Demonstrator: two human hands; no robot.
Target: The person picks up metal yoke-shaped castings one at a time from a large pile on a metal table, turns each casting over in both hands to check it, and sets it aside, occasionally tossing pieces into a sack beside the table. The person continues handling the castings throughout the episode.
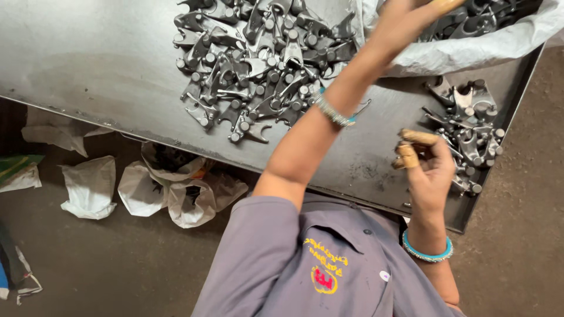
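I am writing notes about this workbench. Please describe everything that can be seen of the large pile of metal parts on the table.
The large pile of metal parts lies on the dark steel table, toward its far side. The pieces are grey, dull, cast-looking forks with round bosses and curved prongs, heaped loosely and tangled at many angles. The heap runs out of view at the top. A forearm crosses in front of its right edge; whether it touches the parts cannot be told. A white sack lies beside it.

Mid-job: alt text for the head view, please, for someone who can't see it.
A person's left hand reaches to a white sack of metal parts, while the right hand hovers by a small pile on a dark metal tray. A larger pile lies mid-tray; crumpled bags sit on the floor.
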